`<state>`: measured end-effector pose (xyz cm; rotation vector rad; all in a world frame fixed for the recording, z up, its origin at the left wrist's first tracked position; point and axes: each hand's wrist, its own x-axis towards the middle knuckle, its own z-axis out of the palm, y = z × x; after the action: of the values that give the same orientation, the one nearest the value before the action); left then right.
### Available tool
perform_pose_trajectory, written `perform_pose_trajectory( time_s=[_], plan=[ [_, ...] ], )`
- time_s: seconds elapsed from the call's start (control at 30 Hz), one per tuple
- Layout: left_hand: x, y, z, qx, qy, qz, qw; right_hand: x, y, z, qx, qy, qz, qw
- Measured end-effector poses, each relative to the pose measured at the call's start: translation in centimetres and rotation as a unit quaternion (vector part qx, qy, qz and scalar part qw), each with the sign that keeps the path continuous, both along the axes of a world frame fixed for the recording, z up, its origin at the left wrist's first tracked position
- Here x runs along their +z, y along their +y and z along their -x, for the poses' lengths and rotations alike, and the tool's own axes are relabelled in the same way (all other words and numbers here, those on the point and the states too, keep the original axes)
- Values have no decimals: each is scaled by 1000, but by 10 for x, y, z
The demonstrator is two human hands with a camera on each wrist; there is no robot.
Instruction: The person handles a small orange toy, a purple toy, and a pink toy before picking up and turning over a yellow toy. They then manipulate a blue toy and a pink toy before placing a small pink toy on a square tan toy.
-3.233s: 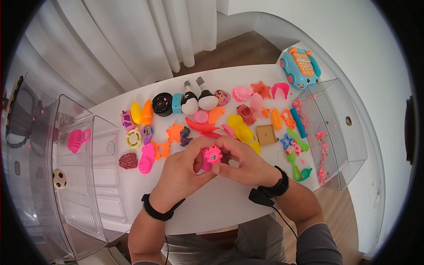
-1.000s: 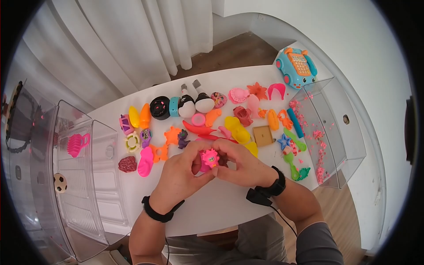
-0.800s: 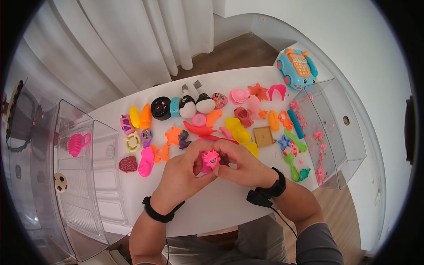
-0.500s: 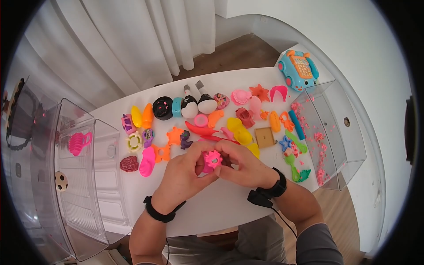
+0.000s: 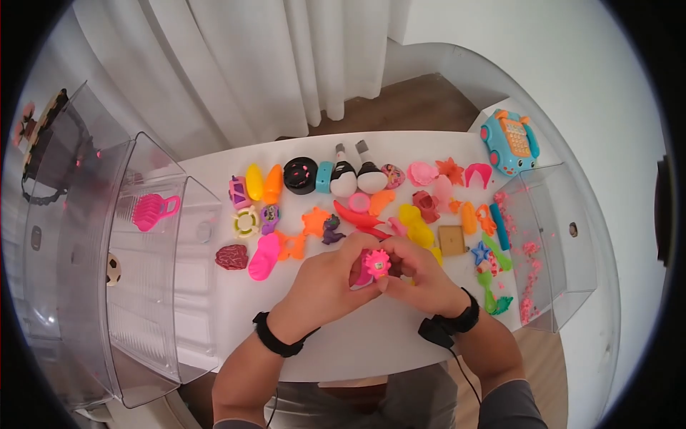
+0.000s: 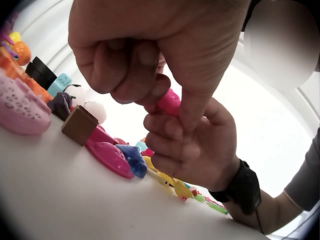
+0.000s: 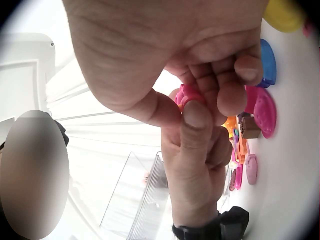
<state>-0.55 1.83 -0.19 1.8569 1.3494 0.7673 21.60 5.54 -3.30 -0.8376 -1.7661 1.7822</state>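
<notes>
Both hands meet over the near middle of the table and pinch a small pink spiky toy (image 5: 377, 264) with a greyish face-like centre. My left hand (image 5: 325, 284) holds it from one side with thumb and curled fingers. From the other side my right hand (image 5: 426, 280) grips it the same way. In the left wrist view only a bit of the pink spiky toy (image 6: 170, 103) shows between the fingers. The right wrist view has it (image 7: 189, 95) at the thumb tips. Another pink item (image 5: 362, 276) lies partly hidden behind the left fingers.
Many toys spread behind the hands: a red chili pepper (image 5: 356, 217), a brown box (image 5: 451, 241), a pink shoe-shaped piece (image 5: 265, 257). Clear bins stand left (image 5: 143, 314) and right (image 5: 554, 286). A toy telephone (image 5: 509, 143) sits at the back right.
The head view has turned, so the whole scene sits further right and lower. Both hands still hold the pink spiky toy, whose face-like centre has tilted slightly between frames.
</notes>
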Motion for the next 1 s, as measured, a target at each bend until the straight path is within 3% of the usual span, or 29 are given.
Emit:
perform_pose_trajectory(
  time_s=[0.1, 0.17, 0.27, 0.33, 0.37, 0.43, 0.6, 0.67, 0.77, 0.83, 1.0],
  plan=[
    [-2, 1, -4, 7, -18, -10, 1000, -1, 1, 1, -5, 9, -30, 999],
    [0, -1, 1, 8, -29, -5, 1000, 4, -1, 3, -10, 29, 14, 999],
    [-1, 2, -1, -8, -74, 60, 995, 0, 1, 1, -5, 21, -25, 999],
    [-5, 4, 3, -35, -267, 139, 953, 10, -3, 6, -14, 65, 6, 998],
    [-8, 5, 5, -36, -266, 141, 953, 13, -3, 8, -24, 109, 34, 993],
    [-15, 7, 5, -27, -334, 195, 922, 12, -2, 4, -36, 98, 55, 993],
    [-12, 8, 3, -2, -369, 218, 904, 13, -2, 4, -70, 70, 65, 993],
    [-11, 8, 2, -2, -359, 227, 905, -3, 0, 5, -105, 12, -47, 993],
    [-7, 6, -2, 22, -355, 202, 912, 0, -1, 8, -174, -15, -130, 976],
    [-3, 5, -3, 76, -381, 213, 896, 5, 2, 4, -189, -16, -119, 975],
    [-9, -3, -1, 110, -449, 211, 861, 9, 9, -1, -240, 13, -104, 965]
  ],
)
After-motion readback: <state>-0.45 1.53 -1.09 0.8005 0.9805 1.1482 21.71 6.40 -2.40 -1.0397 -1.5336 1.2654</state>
